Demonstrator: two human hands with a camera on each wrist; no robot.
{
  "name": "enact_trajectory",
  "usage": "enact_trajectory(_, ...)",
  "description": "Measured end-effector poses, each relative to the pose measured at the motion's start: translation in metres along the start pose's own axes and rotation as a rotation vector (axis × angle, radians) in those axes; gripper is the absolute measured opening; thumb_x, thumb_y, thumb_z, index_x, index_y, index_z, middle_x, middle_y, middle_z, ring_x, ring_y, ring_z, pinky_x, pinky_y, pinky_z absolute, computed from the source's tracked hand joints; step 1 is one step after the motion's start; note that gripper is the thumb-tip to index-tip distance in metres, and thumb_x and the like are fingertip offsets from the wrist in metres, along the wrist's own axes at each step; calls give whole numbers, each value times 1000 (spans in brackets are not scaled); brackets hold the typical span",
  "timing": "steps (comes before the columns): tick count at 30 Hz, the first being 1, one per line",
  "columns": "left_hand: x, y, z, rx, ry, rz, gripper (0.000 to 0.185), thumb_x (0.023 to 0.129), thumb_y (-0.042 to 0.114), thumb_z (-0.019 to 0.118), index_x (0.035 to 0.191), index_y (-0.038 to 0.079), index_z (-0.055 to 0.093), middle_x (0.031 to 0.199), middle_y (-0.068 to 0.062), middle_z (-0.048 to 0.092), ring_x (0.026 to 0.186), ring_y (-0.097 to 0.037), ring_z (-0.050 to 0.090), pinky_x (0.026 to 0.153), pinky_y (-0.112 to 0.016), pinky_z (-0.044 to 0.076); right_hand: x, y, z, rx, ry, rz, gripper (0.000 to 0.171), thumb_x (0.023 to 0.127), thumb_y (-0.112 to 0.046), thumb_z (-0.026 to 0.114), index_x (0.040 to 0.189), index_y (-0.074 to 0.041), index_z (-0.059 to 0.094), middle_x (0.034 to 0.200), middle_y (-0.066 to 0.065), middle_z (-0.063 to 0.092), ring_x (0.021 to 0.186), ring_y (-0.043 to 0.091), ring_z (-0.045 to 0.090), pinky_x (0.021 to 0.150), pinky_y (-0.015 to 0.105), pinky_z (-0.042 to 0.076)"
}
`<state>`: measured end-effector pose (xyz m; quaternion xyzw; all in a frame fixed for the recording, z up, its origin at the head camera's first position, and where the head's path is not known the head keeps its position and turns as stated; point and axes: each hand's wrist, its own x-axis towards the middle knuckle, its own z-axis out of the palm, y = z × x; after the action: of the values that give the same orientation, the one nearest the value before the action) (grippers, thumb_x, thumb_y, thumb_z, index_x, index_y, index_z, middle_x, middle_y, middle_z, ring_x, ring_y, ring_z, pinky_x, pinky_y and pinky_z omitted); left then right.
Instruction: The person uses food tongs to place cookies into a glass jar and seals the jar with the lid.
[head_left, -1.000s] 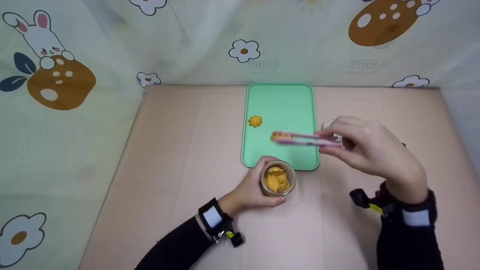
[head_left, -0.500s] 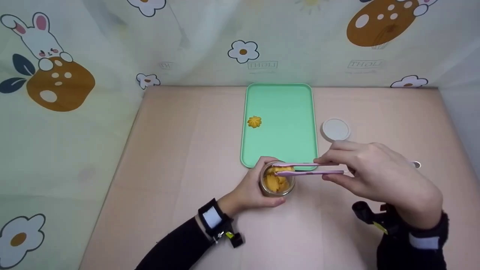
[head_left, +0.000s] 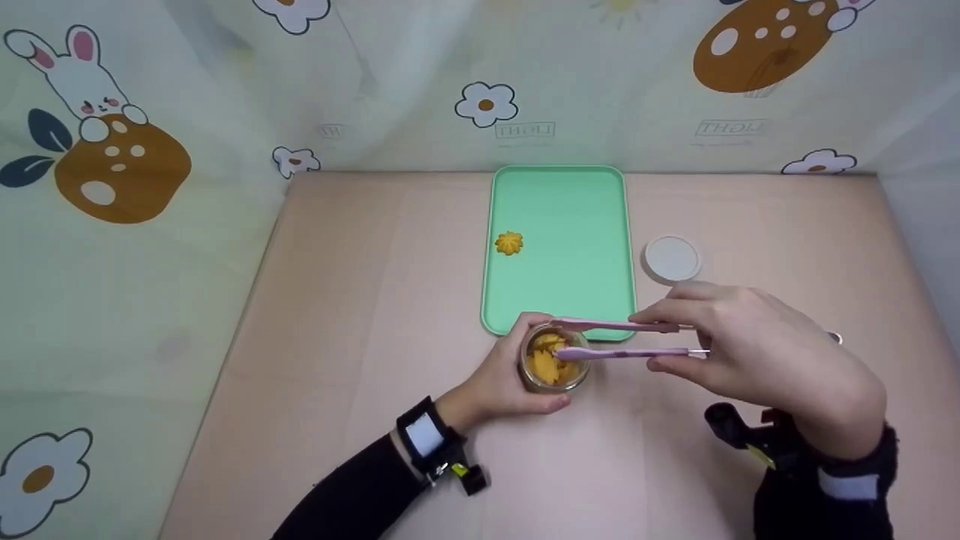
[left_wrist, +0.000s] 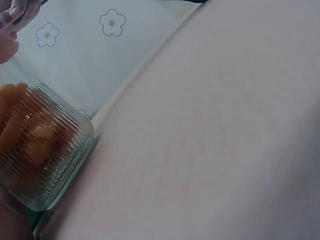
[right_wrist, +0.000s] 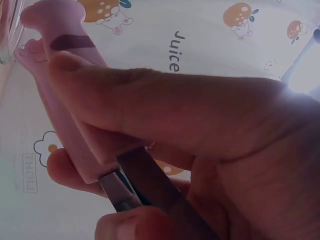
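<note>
A small ribbed glass jar (head_left: 555, 360) (left_wrist: 42, 150) full of orange cookies stands on the table just in front of the green tray (head_left: 570, 202). My left hand (head_left: 502, 382) grips the jar from the left. My right hand (head_left: 742, 349) (right_wrist: 170, 130) holds pink tongs (head_left: 619, 339) (right_wrist: 65, 105), whose tips reach over the jar's mouth with a gap between the two arms. One orange flower-shaped cookie (head_left: 509, 243) lies on the tray's left side.
A white round lid (head_left: 671, 259) lies on the table right of the tray, beyond my right hand. Patterned cloth walls close in the pink table (head_left: 360, 300) on the left, back and right.
My right hand carried the tongs from over the tray, where they held a cookie, down to the jar's mouth. The tong arms have since spread apart. The left hand and jar stayed put.
</note>
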<state>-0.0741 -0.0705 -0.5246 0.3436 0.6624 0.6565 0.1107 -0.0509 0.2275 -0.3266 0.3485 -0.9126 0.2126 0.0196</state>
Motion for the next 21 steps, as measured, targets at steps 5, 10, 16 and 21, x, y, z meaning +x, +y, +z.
enact_trajectory(5, 0, 0, 0, -4, 2, 0, 87, 78, 17, 96, 147, 13, 43, 145, -4, 66, 132, -26, 65, 119, -46, 49, 1, 1, -1, 10, 6, -14, 36, 85, -20, 96, 117, -24, 82, 110, -14, 74, 80, 0, 60, 64, 27, 57)
enact_trajectory(10, 0, 1, 0, -2, 3, -2, 86, 78, 17, 96, 146, 13, 43, 144, -3, 67, 130, -26, 65, 118, -45, 50, 3, 2, -1, 32, 6, -30, 35, 87, -21, 95, 119, -22, 82, 110, -15, 73, 80, -1, 59, 65, 25, 56)
enact_trajectory(16, 0, 1, 0, 6, 4, -15, 88, 77, 18, 96, 147, 12, 43, 143, -4, 66, 129, -24, 64, 117, -44, 50, 6, 4, -1, 60, -5, -21, 33, 91, -23, 92, 122, -21, 81, 104, -16, 69, 78, 0, 56, 64, 24, 53)
enact_trajectory(21, 0, 2, 1, -5, 14, -25, 88, 76, 18, 96, 147, 10, 44, 143, -5, 65, 131, -25, 63, 118, -45, 50, 8, 10, -1, 36, 43, 3, 39, 89, -24, 94, 124, -17, 80, 98, -13, 67, 75, 2, 55, 61, 23, 51)
